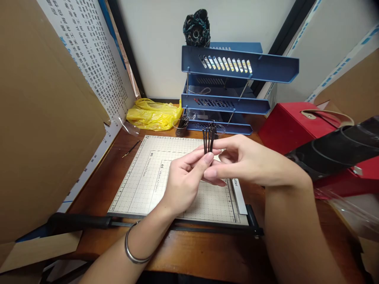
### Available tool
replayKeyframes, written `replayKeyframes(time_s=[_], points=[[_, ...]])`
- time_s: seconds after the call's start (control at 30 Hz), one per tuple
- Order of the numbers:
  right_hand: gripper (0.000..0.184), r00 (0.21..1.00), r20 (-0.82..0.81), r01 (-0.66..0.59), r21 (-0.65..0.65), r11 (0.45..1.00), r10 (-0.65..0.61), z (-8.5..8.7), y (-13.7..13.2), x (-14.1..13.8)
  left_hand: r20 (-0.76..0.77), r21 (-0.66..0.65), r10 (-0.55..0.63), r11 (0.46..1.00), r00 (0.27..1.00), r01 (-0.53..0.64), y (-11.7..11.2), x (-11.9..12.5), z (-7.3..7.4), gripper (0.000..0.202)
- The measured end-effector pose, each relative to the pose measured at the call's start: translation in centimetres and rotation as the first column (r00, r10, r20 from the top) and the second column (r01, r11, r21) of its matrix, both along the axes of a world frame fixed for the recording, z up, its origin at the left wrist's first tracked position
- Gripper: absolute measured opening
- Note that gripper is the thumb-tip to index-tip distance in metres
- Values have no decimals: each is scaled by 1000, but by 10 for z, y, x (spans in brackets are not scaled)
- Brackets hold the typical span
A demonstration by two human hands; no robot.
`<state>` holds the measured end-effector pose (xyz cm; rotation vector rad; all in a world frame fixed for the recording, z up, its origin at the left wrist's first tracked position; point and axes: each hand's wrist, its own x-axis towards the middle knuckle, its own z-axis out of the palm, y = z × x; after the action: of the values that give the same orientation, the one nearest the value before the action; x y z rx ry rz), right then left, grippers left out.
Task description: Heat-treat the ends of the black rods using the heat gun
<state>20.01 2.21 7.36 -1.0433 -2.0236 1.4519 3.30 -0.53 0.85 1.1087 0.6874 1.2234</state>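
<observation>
Several thin black sticks (208, 140), like hair pins, stand upright in a small fanned row between my hands. My left hand (185, 179) pinches their lower part between thumb and fingers. Against the same row, my right hand (239, 159) has its fingers closed in from the right, with its fingertips partly hidden behind the sticks. Both hands are above a paper trimmer (139, 177) with a printed grid. Behind them, a small clear cup (181, 128) holds more thin black pieces. A second cup (219, 128) of similar pieces is partly covered by the bundle.
A blue tiered tray (237, 65) stands at the back beside a yellow plastic bag (154, 114). Left of the trimmer lies a thin dark piece with a gold tip (131, 150). A red box (296, 122) and a black tube (337, 150) are on the right. The trimmer's handle (79, 221) runs along the front.
</observation>
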Motion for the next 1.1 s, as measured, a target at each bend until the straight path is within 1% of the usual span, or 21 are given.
replayKeyframes(time_s=[0.07,0.13,0.27,0.37,0.5,0.6,0.7,0.83,0.97,1.1], points=[[30,999,-24,-25,-42,999,24,0,-1,-5,-13,3,12,1000,1000,-12,1,0,-1,33],[25,998,-57,-2,-54,999,-1,0,-2,-9,-31,13,28,1000,999,-28,1,0,-2,33],[18,994,-89,58,-19,998,-60,0,0,-13,-5,31,20,999,1000,-20,2,-2,-3,28],[15,992,-107,69,-19,997,-71,0,1,-14,16,45,14,999,1000,-14,1,-2,-3,22],[20,990,-95,99,-14,995,-100,0,0,-14,-13,28,19,999,1000,-19,1,-1,-3,26],[28,988,-71,139,39,990,-136,1,-1,-8,-23,6,20,1000,1000,-19,0,0,-3,30],[30,972,-59,231,111,967,-226,3,0,4,-34,-22,20,1000,999,-21,-1,0,-3,34],[22,921,-127,387,167,907,-369,5,4,16,-2,-61,3,998,1000,-3,-3,-1,-3,33],[17,901,-128,433,203,879,-414,6,4,16,24,-72,-8,997,1000,10,-3,-1,-3,29],[21,875,-138,484,197,853,-465,3,4,14,0,-69,3,998,1000,-3,-2,-1,-3,31]])
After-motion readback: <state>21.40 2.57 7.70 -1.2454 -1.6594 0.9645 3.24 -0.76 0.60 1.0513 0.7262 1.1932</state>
